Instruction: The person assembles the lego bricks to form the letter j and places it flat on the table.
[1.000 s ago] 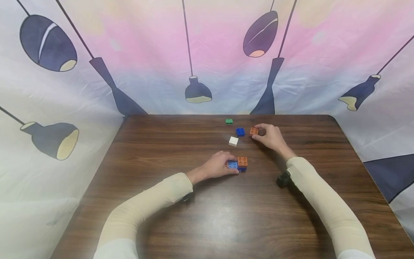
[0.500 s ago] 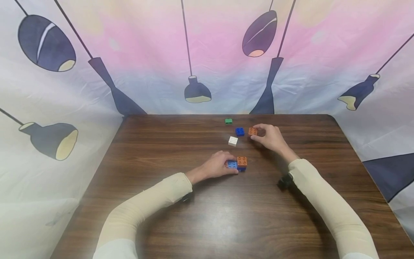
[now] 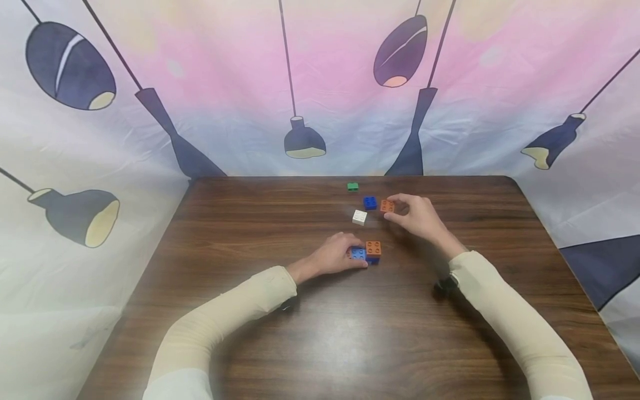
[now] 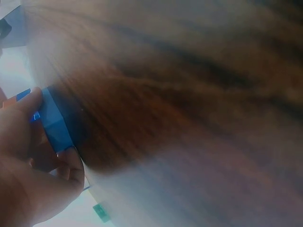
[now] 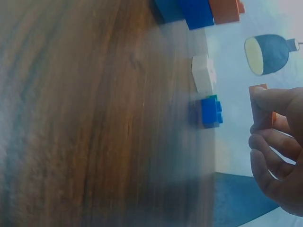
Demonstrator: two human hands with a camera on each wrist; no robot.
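My left hand (image 3: 332,255) grips a joined group of toy building bricks between thumb and fingers. A light blue brick (image 3: 358,254) sits in that grasp, and a bit of orange shows at its left. At the group's right end an orange brick (image 3: 373,248) tops a dark blue brick (image 3: 373,260). My right hand (image 3: 419,215) pinches another orange brick (image 3: 387,206) by its sides. The right wrist view shows this orange brick (image 5: 261,113) raised off the table. Fingers hide part of the left-hand group in the left wrist view.
Just left of the right hand lies a loose dark blue brick (image 3: 370,203). A white brick (image 3: 359,217) is nearer me, and a green brick (image 3: 353,187) lies by the far edge of the brown table (image 3: 240,222). A printed curtain (image 3: 225,83) hangs behind.
My right hand has moved slightly left and toward me with the orange brick. The left hand and its group stay put; the head view has shifted a little.
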